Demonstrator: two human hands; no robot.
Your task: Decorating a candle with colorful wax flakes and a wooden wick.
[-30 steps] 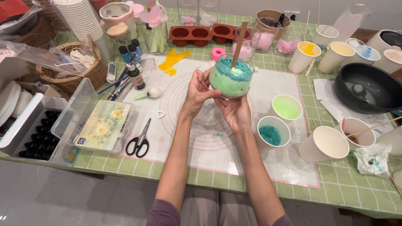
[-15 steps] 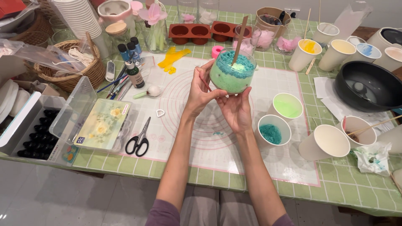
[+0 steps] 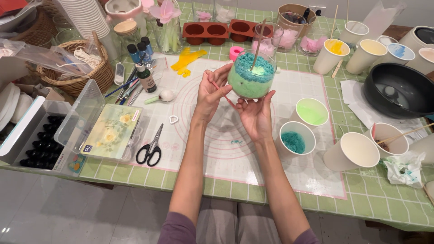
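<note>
Both hands hold one glass jar point(image 3: 251, 77) lifted above the white mat point(image 3: 298, 176). Left hand point(image 3: 211, 92) curls against the jar's left side, fingers partly closed, with a thin red stick point(image 3: 223, 94) pinched between them and slanting down under the jar. Right hand point(image 3: 256, 113) cups the jar from below, palm up, fingers spread around its base. Both forearms rise from the near table edge and converge at the jar. Inside the jar, green granules lie under a blue layer, and one wooden stick point(image 3: 258, 44) stands tilted in it. Right of the jar stand two cups: one green-filled point(image 3: 311, 112), one blue-filled point(image 3: 294, 141). One pair of scissors point(image 3: 151, 148) lies left of the jar.
</note>
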